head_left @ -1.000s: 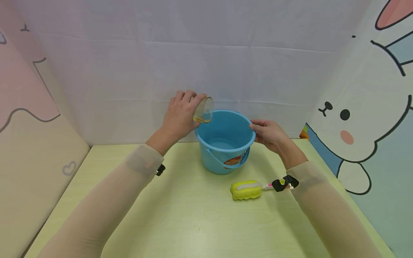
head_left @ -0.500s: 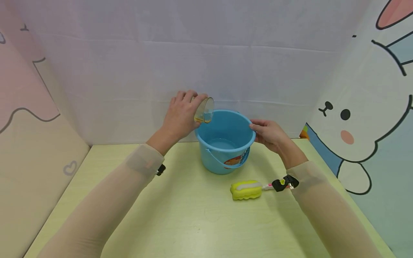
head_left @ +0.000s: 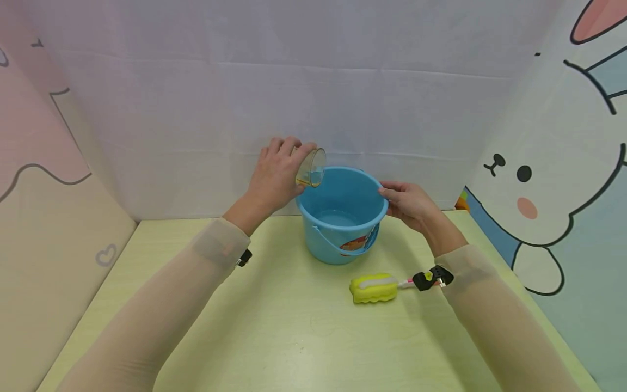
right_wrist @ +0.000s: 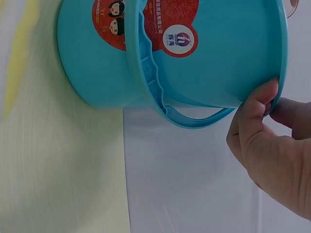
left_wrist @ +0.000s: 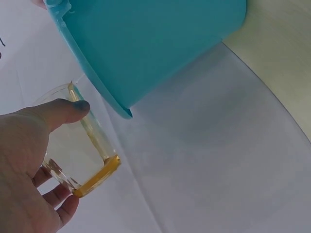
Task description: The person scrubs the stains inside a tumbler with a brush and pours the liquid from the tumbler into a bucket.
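Observation:
My left hand (head_left: 278, 177) grips a clear glass (head_left: 311, 167) with an amber tint, tipped sideways at the left rim of a blue bucket (head_left: 325, 239). In the left wrist view the thumb lies along the side of the glass (left_wrist: 77, 141), and the other fingers curl behind it. The mouth of the glass faces the bucket's opening. On the opposite side, my right hand (head_left: 409, 204) pinches the bucket's rim between thumb and fingers. A little clear liquid shows at the bottom of the bucket. Its handle (right_wrist: 150, 77) hangs down along the outside, near a red label (right_wrist: 170, 19).
A sponge brush (head_left: 374, 288) with a yellow head lies on the pale wooden table (head_left: 274, 337) in front of the bucket, its handle partly hidden by the right wrist camera. A white cloth wall (head_left: 196, 109) stands right behind the bucket, with printed panels at both sides.
The glass and left hand have shifted very slightly to the right. The right hand, bucket and brush stay where they were.

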Demonstrator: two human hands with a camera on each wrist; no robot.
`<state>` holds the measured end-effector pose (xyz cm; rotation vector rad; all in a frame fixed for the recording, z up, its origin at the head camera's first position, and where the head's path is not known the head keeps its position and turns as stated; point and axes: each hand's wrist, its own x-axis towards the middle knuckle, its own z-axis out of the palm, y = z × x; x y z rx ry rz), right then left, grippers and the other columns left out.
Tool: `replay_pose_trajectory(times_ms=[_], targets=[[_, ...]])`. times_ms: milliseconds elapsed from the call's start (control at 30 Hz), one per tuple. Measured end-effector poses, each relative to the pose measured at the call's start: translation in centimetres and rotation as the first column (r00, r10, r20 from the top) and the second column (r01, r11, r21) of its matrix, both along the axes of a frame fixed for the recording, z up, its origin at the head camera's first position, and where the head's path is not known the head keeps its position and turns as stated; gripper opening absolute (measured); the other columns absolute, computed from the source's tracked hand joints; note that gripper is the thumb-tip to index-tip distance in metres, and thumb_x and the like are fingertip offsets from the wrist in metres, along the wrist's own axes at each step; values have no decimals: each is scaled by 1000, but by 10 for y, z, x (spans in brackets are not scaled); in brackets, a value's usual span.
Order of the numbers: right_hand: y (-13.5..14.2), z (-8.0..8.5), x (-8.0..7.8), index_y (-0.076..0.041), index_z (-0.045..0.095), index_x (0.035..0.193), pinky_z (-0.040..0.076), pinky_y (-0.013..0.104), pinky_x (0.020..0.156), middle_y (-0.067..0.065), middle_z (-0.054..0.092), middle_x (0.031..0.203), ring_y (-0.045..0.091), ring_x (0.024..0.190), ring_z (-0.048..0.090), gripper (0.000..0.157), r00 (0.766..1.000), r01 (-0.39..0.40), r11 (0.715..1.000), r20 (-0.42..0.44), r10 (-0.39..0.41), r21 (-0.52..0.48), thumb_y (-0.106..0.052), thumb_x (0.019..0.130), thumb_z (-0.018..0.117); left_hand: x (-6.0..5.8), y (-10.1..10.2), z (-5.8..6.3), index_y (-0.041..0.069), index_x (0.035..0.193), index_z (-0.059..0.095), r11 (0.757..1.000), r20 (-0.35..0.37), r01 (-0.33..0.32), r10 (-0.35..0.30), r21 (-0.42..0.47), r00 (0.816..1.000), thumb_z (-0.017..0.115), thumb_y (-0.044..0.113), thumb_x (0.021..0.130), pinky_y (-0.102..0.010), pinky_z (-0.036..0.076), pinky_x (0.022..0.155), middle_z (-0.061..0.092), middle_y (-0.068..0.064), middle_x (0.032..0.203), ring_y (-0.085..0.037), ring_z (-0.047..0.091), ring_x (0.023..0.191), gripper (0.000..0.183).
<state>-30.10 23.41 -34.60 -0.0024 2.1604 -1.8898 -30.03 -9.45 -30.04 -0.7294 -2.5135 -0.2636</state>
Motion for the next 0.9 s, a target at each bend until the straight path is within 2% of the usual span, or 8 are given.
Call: replay_pose_trajectory(times_ms=[233,900], targets=[[-1,-3,-3,-2,40,162,59,25,84,20,51,152,21,108,67,55,1000,16,1000,-1,-16,1,-22,113,55,0,0,0,20,155,51,1000,-8,3,-3,-5,1000,95,21,81,-54,46,100,55,-12,140,-37,45,130,86],[-2,-1,-3,-2,39,163,59,25,86,21,50,154,26,115,66,55,1000,10,1000,-7,-10,14,-22,113,53,-1,2,1,21,154,51,1000,-20,9,-9,-21,1000,94,17,82,-55,45,101,54,-12,140,-38,45,132,84]])
